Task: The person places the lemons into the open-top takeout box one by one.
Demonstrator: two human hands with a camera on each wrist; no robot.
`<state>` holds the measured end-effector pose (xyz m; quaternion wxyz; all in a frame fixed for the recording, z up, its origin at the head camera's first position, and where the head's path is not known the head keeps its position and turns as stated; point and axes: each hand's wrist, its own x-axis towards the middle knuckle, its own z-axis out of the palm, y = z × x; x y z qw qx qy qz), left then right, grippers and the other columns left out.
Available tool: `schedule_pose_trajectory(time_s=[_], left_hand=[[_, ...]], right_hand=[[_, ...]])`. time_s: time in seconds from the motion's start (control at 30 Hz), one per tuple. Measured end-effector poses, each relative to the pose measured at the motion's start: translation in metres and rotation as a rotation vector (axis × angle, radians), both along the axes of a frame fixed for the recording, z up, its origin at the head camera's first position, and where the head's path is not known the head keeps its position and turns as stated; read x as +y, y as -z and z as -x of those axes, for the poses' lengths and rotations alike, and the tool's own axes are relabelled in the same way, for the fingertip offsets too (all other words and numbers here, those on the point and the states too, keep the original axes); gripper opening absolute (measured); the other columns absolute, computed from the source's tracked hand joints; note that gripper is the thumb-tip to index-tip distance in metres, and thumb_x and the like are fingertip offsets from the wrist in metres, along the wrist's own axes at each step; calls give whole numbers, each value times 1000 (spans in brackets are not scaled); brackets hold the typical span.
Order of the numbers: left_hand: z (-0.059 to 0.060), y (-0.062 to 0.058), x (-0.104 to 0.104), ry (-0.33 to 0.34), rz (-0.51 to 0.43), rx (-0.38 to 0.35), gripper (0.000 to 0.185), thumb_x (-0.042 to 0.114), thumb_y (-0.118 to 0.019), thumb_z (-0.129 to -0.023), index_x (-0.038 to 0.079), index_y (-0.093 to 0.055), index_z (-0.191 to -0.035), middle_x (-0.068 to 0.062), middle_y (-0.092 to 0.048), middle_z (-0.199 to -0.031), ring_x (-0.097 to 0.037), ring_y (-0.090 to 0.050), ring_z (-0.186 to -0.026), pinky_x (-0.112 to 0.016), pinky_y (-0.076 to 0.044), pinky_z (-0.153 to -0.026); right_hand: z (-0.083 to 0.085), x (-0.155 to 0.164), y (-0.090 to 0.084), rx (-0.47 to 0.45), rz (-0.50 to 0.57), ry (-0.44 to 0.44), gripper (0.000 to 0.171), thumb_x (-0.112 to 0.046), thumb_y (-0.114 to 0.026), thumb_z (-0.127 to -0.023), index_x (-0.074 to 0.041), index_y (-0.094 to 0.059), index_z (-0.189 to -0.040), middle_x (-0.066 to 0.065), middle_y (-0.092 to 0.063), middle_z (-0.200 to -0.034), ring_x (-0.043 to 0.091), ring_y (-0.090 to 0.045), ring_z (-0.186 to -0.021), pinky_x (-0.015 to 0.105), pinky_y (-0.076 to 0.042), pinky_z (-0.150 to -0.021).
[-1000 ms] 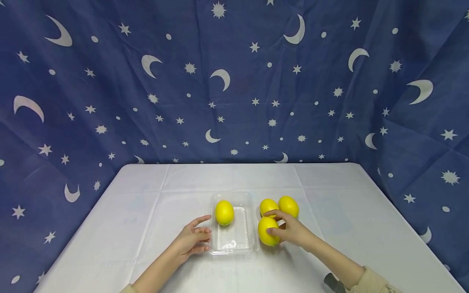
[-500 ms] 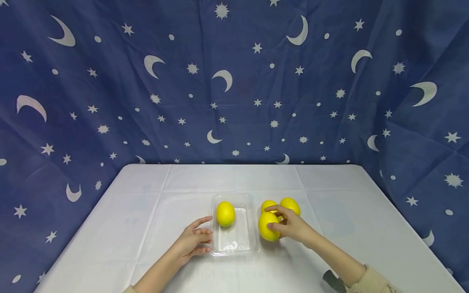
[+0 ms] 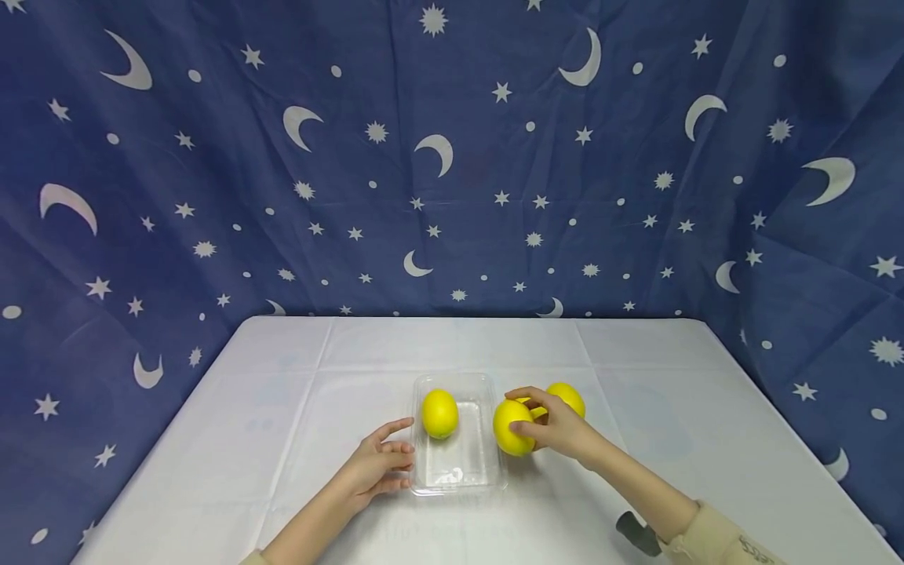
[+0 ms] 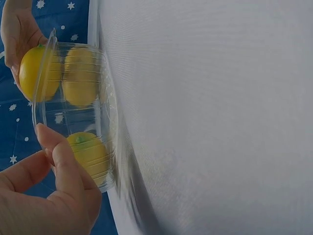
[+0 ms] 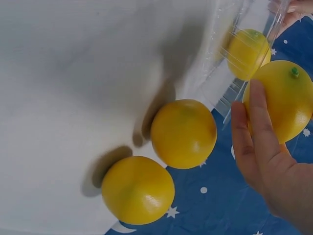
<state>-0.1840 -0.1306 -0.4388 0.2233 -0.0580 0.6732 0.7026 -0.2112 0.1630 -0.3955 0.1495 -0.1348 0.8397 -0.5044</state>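
Holding a lemon up off the desk, the right hand has its fingers and thumb curled round it, right next to the right rim of the clear plastic tray. From the right wrist view you can see the little green stem nub on that lemon pointing away from the palm.

Left hand sits at the tray's left edge, fingers loosely bent and touching the rim; from the left wrist view the thumb and a finger look like they're lightly pinching the wall, so it's steadying the tray.

Inside the tray there's one lemon in the tray, toward the far end, resting on the bottom.

Two more lemons sit on the desk to the right of the tray, just behind the right hand. In the head view only the far lemon shows clearly; the other lemon is mostly hidden by the held one and the hand, but the right wrist view shows both side by side, close together.

White cloth covers the desk, and a blue curtain with moons and stars hangs behind.
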Motion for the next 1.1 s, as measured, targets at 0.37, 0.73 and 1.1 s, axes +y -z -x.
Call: schedule_pose_trajectory(time_s=[0.37,0.73,1.1], left_hand=[[1,0,-2,12,-7,3,60,1,-56,-89,7,-32,-143,-1,-55,-92,-13,-54,-77,-22,-58,-66],[1,2,-2,14,-19,-4,59,1,-55,-89,6,-31,-143,-2,-56,-91,-11,-55,-74,-22,-58,-64],[2,-2,-1,6,-11,-14,58,-3,-53,-90,6,-32,-143,0,-56,-90,-12,-54,-74,-22,-58,-64]], right_hand=[[7,-11,-4,-11,-31,72,47,-17,-68,-85,-8,-53,-128,22,-51,-122,23,-60,-91,34,-60,-68],[20,-25,-5,-7,-54,129,43,-17,-68,-84,-12,-56,-126,21,-52,-125,27,-59,-99,35,-60,-69],[34,-42,-10,67,-80,64,43,-14,-69,-84,-13,-57,-125,18,-54,-119,21,-58,-80,35,-59,-65]])
